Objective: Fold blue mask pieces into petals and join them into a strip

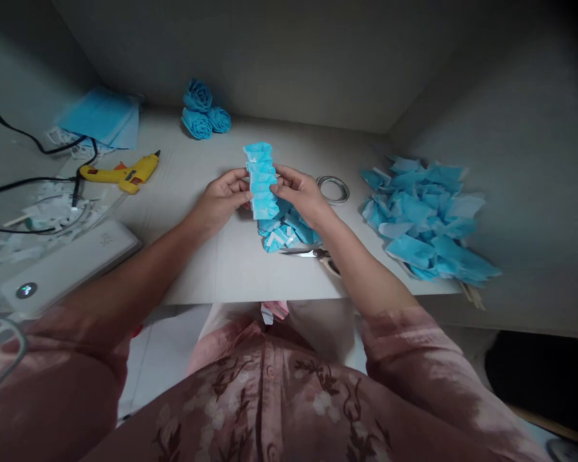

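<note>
Between my hands, a little above the table, is a pleated blue strip (261, 183) that looks like folded face-mask fabric, held upright. My left hand (230, 192) pinches its left edge with thumb and fingers. On the opposite edge, my right hand (298, 192) grips it the same way. Below the strip lies a small heap of similar folded blue pieces (282, 234), partly covered by the strip and my right hand. Scissors (313, 254) rest beside that heap under my right forearm, their handles partly hidden. A roll of tape (334, 190) lies just right of my right hand.
Three blue fabric roses (200, 119) sit at the back. At left are a stack of blue face masks (99, 119), a yellow glue gun (135, 173), black cables, white scraps and a white power bank (72, 266). A large blue fabric pile (426, 215) stands at right, near the wall.
</note>
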